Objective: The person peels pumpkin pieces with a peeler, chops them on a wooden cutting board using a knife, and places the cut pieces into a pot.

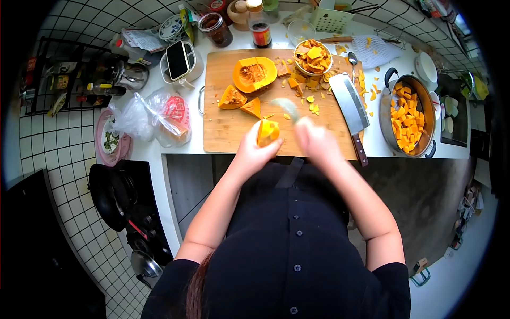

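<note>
In my left hand (255,154) is a piece of pumpkin (268,133), gripped at the near edge of the wooden cutting board (223,141). My right hand (317,142), smeared by motion, is closed around what looks like a peeler (287,106), its pale head blurred above the board. Two pumpkin wedges (232,98) and a larger pumpkin half (255,74) with seeds lie on the board's left side. Peel scraps (313,108) are scattered beyond my right hand. A cleaver (348,101) rests on the board's right side, its handle over the front edge.
A bowl (313,72) heaped with peel stands at the back of the board, near a spoon (353,59). To the right is a pot (387,117) of pumpkin cubes. Plastic bags (170,119), a container with a phone (180,61) and jars (215,31) stand left and behind.
</note>
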Demonstrator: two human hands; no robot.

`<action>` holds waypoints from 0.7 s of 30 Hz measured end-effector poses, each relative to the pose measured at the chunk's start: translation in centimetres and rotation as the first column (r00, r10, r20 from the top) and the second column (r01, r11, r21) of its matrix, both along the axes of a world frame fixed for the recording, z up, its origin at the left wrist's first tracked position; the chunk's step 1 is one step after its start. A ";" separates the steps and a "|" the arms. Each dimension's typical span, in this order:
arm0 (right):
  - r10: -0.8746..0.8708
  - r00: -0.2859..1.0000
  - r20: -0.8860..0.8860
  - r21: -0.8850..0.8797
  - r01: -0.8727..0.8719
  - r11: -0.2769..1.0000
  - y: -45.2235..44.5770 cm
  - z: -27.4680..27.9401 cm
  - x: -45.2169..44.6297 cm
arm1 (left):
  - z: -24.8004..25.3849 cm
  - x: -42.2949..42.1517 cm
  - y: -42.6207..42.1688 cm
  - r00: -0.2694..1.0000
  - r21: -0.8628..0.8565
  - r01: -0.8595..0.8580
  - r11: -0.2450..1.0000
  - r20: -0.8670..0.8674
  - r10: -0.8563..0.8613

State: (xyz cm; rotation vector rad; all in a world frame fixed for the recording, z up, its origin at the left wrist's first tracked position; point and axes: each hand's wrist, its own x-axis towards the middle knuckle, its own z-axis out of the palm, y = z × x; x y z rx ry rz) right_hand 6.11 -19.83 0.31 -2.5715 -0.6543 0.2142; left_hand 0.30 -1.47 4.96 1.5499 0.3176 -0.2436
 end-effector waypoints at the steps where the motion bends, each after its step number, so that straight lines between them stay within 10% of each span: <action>1: -0.163 0.977 -0.140 -0.116 0.147 0.982 -1.9 -4.0 1.8 | 1.3 -0.4 -0.3 1.000 -0.050 0.015 0.999 0.023 -0.014; 10: -0.039 0.984 -0.176 0.265 0.085 0.960 -1.3 5.1 0.9 | 2.1 0.7 -0.1 0.988 -0.315 -0.053 0.948 -0.151 0.005; 21: 0.058 0.991 -0.116 0.265 -0.026 0.964 1.9 6.5 -2.4 | 1.5 1.0 -1.6 0.978 0.083 -0.101 0.991 0.190 0.084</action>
